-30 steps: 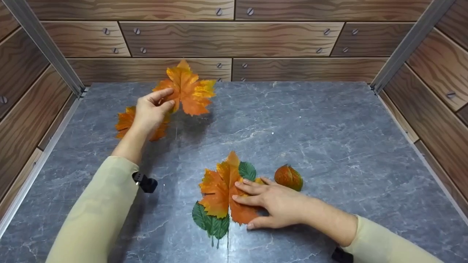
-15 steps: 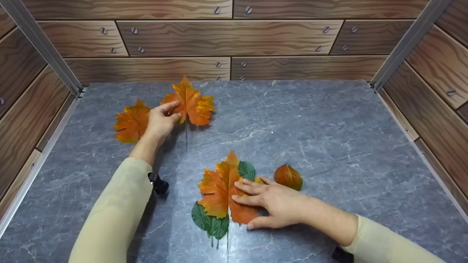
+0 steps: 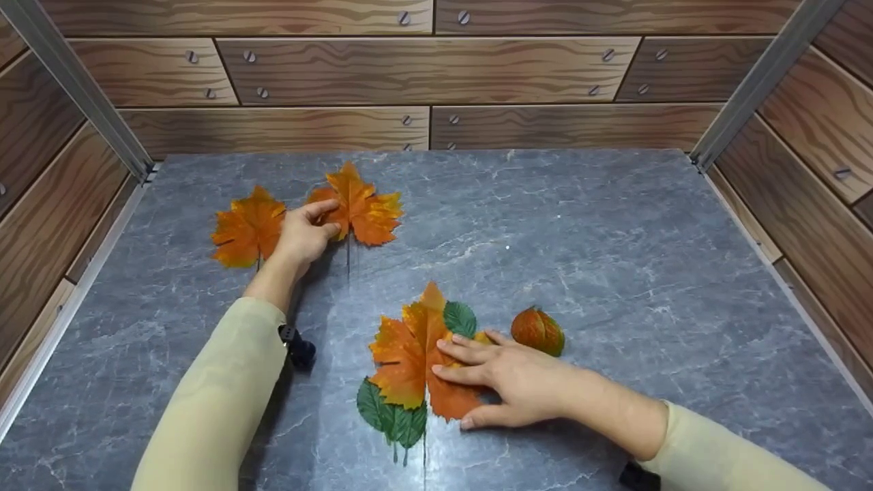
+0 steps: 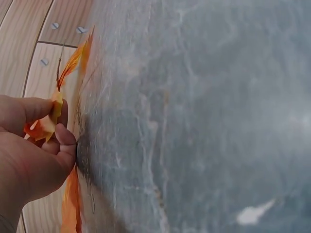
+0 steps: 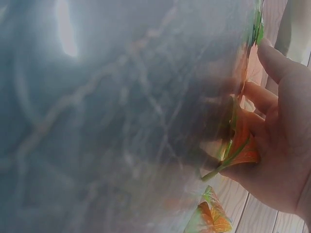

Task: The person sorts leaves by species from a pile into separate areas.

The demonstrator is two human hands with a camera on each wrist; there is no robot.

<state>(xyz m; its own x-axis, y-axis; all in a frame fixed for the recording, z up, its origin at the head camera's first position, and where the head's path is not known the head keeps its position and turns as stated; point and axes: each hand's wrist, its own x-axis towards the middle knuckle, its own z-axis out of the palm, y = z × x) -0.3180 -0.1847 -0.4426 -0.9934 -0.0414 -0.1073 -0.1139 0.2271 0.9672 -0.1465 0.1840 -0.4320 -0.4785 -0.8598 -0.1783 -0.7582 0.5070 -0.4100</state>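
Note:
At the back left, my left hand (image 3: 304,235) pinches the left edge of an orange and yellow artificial maple leaf (image 3: 372,213); the leaf lies at the table surface, its thin stem pointing toward me. The left wrist view shows thumb and fingertips closed on the folded leaf edge (image 4: 47,125). A second maple leaf (image 3: 244,232) lies just left of that hand. My right hand (image 3: 522,378) rests palm down, fingers spread, on a large orange maple leaf (image 3: 402,351) at the front middle. Green leaves (image 3: 392,412) stick out below it, and another green leaf (image 3: 460,318) above.
An orange-green papery pod (image 3: 537,331) lies just beyond my right hand. The grey marbled table (image 3: 614,239) is enclosed by wood-patterned walls (image 3: 430,71) at the back and sides, with metal posts (image 3: 764,88) at the back corners.
My left hand has brought its maple leaf down and slightly right, from raised above the table to the surface. The second leaf has come into fuller view. My right hand stays put.

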